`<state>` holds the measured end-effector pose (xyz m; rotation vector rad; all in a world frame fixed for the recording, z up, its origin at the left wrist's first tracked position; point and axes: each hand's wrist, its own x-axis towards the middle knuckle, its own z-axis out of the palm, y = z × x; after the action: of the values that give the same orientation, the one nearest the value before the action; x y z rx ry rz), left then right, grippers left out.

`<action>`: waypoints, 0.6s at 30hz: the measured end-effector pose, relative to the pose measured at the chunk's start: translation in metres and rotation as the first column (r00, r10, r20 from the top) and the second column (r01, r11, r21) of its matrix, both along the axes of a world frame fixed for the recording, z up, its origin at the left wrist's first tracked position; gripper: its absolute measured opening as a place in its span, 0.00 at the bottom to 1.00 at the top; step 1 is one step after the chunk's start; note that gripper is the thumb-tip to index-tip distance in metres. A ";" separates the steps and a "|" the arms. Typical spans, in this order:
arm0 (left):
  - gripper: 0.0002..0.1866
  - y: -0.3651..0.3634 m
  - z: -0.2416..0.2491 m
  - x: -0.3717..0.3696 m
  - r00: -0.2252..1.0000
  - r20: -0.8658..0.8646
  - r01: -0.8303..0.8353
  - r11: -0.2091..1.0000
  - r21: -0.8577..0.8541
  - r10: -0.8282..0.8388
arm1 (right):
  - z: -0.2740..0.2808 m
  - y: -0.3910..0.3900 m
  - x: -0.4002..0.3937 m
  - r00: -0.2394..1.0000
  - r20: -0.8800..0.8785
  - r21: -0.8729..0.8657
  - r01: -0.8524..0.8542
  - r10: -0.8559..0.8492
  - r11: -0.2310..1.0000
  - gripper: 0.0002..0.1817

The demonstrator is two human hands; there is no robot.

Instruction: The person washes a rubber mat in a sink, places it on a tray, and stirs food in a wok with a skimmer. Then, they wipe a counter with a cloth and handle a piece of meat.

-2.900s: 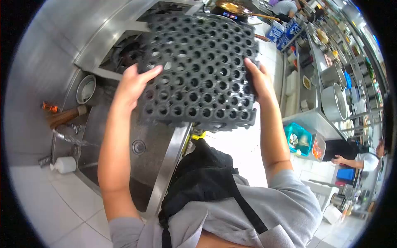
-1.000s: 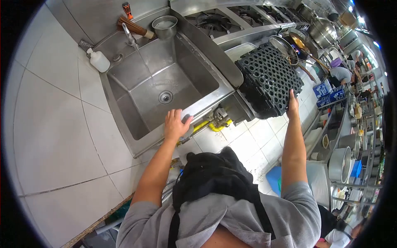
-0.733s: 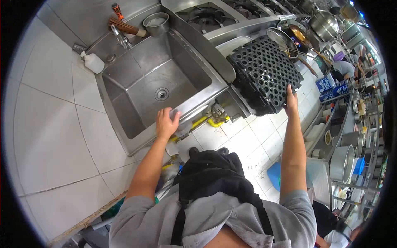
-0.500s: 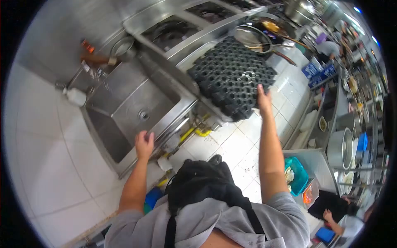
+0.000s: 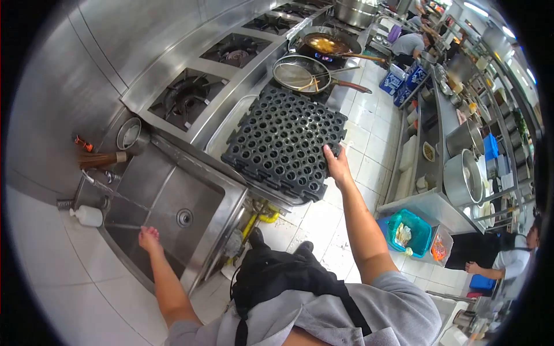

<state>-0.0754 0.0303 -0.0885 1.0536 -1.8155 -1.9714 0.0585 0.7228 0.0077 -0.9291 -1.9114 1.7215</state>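
Note:
A black rubber floor mat (image 5: 285,138), full of round holes and with interlocking edge tabs, lies over a metal basin at the end of the stove counter. My right hand (image 5: 337,164) grips its near right corner, thumb on top and fingers hidden under the edge. My left hand (image 5: 150,239) is over the steel sink (image 5: 184,199), palm turned partly up and fingers loosely bent apart. I see nothing held in it. From the faucet (image 5: 95,179), a thin stream seems to run into the sink.
A wire strainer (image 5: 300,74) and a wok (image 5: 323,43) with frying food sit beyond the mat. Gas burners (image 5: 187,98) line the wall. A white bottle (image 5: 88,215) stands beside the sink. Right of me are a teal bin (image 5: 410,230) and a co-worker (image 5: 511,256).
My left hand has moved from the sink's front edge to over its basin. The right hand keeps its grip on the mat's corner. The view has turned.

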 end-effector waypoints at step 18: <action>0.32 -0.159 0.012 -0.343 0.940 -0.242 0.101 0.873 -0.478 -0.241 | 0.017 -0.015 -0.002 0.997 0.041 -0.051 0.071 -0.069 0.996 0.37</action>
<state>-0.4184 -0.1282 -0.0767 0.4358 -2.1068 -1.5502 0.0565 0.7076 0.0246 -1.0436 -1.8430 1.7330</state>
